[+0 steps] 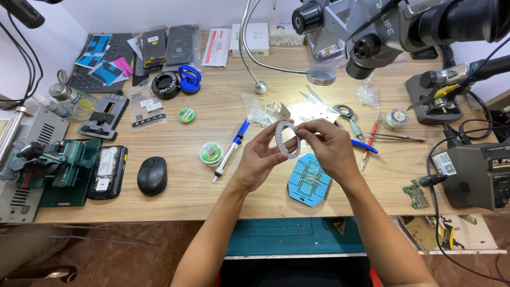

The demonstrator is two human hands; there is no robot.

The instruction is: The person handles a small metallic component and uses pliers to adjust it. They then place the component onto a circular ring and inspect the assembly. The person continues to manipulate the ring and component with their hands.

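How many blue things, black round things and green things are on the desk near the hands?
Blue: 3, the suction cup, the pen-like pump tool, the blue mat
Black: 2, the computer mouse, the black ring
Green: 2, the two solder wire spools
Total: 7

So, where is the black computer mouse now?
In the head view, the black mouse lies on the wooden desk, left of the left hand, beside the black phone.

Single head-worn view, looking steeply down from the near edge across the wooden tabletop (212,191) toward the far wall; close enough to fill the frame with both forearms.
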